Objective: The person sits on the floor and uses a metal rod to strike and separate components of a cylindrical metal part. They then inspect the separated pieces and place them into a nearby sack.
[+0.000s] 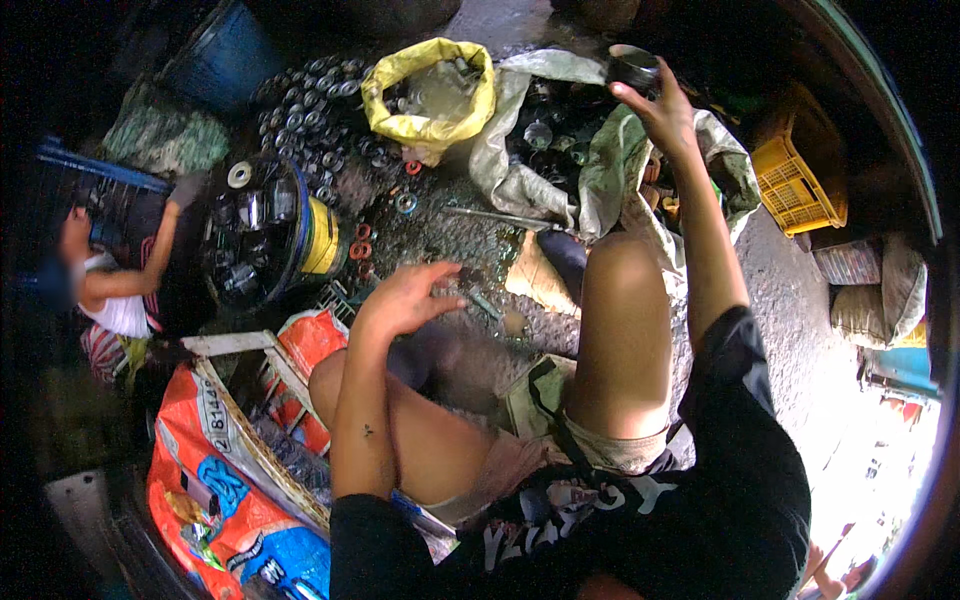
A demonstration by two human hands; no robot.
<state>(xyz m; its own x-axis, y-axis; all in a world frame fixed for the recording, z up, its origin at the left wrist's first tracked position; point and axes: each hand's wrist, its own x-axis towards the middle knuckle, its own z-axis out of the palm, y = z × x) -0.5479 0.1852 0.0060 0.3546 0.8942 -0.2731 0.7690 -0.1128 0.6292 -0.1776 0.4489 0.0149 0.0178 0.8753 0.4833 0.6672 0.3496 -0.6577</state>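
At the upper right, my right hand [667, 112] grips a short, dark cylindrical piece [634, 70], its thumb against the near side. My right arm stretches out above the whitish woven sacks [492, 155], whose open mouths show dark round pieces inside. My left hand [408, 298] is over my left knee with its fingers apart, holding nothing. Beyond it, a thin metal rod [505, 217] lies on the wet, dirty ground. Several red rings [361, 248] lie to the left of the rod, beside a dark tub [305, 215] filled with dark cylindrical parts.
A yellow-rimmed sack [482, 110] stands ahead, beside a pile of round metal pieces [310, 120]. Another person [120, 290] works at far left. An orange sack [180, 430] and a pale frame [230, 345] are by my left leg. A yellow crate [795, 180] stands at right.
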